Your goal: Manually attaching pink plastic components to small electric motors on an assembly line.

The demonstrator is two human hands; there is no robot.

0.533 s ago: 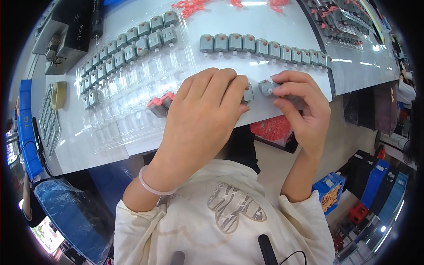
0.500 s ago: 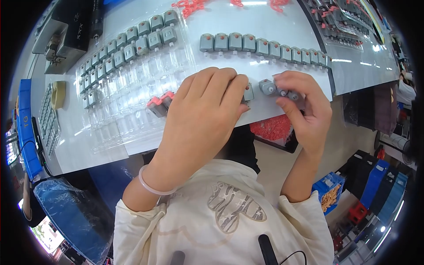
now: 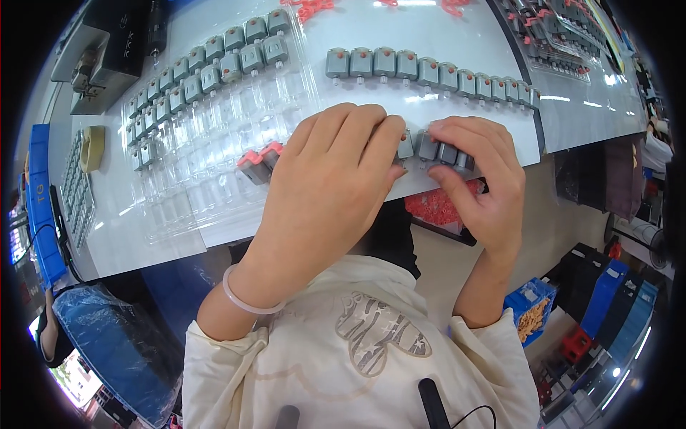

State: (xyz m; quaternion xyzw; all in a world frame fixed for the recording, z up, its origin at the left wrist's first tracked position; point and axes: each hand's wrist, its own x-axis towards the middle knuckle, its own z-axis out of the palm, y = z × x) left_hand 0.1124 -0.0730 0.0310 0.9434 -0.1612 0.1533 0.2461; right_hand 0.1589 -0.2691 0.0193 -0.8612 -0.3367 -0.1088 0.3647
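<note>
My left hand [image 3: 332,161] is curled palm-down at the table's near edge, its fingers closed around small grey motors. One such motor [image 3: 405,145] shows past its fingertips; the rest of the grip is hidden. Just right of it, my right hand [image 3: 489,161] pinches a short row of grey motors [image 3: 427,146] between thumb and fingers, close to the tabletop. Beside my left wrist, motors with pink clips [image 3: 256,170] sit at the edge of a clear plastic tray [image 3: 175,214]. Grey motors [image 3: 193,91] fill that tray's far rows.
Beyond my hands a long row of grey motors [image 3: 384,63] stands on the white table. Pink clips [image 3: 311,8] lie at the far edge. A black machine [image 3: 114,50] and a tape roll [image 3: 92,149] are at left. Below the edge is a box of pink parts [image 3: 437,209].
My right hand has shifted slightly left, turning its motors so their sides show instead of their shaft ends. They now stand nearer the motor at my left fingertips. My left hand has barely moved.
</note>
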